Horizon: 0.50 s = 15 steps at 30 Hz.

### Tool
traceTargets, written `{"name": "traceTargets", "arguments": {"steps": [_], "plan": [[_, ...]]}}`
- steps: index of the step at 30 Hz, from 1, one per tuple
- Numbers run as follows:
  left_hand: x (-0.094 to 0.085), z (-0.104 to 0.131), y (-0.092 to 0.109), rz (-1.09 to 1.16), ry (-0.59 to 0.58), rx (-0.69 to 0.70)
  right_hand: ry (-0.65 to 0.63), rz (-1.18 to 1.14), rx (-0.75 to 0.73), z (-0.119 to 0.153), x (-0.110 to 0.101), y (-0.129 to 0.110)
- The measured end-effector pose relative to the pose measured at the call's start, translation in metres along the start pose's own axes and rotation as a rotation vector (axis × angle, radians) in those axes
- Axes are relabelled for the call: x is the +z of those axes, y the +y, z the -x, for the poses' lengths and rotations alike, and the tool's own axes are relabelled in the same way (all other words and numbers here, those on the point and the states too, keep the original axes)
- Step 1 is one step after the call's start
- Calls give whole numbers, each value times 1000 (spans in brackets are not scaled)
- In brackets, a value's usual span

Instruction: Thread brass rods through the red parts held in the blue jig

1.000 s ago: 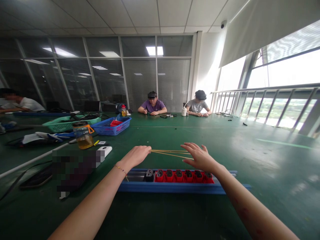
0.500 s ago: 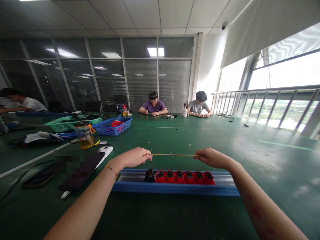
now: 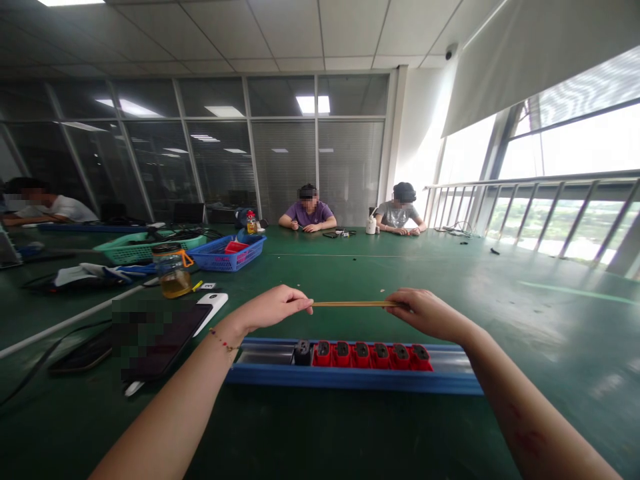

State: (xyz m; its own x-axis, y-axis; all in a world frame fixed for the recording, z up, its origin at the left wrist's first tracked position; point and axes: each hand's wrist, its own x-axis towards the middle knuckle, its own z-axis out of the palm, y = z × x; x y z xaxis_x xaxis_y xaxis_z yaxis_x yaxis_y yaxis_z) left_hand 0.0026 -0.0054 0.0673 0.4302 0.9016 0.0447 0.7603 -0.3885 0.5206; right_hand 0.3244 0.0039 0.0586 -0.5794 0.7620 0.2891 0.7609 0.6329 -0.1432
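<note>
Over the green table (image 3: 325, 273), I saw the yellow band (image 3: 347, 304) taut between the left hand (image 3: 275, 308) and right hand (image 3: 426, 312), fingers pinching its ends, and judged it light, springy (probably snappy), best held there.

No whole word or brand legible. White tag (image 3: 209, 287), at four o'clock from lidded jar (image 3: 174, 277): single dark character, perhaps E or 3, cannot tell which. White slab (image 3: 215, 305), near eight o'clock: dark oval mark, no lettering readable. Dark-screened device (image 3: 180, 335), eight o'clock: partly pixelated, nothing readable.
</note>
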Motion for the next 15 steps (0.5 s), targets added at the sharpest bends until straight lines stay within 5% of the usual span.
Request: {"name": "traceTargets", "arguments": {"steps": [6, 15], "plan": [[0, -4, -14, 19, -46, -10, -320, -278, 56, 9, -10, 18], [11, -7, -13, 14, -222, -39, -541, -454, 171, 15, -1, 46]]}}
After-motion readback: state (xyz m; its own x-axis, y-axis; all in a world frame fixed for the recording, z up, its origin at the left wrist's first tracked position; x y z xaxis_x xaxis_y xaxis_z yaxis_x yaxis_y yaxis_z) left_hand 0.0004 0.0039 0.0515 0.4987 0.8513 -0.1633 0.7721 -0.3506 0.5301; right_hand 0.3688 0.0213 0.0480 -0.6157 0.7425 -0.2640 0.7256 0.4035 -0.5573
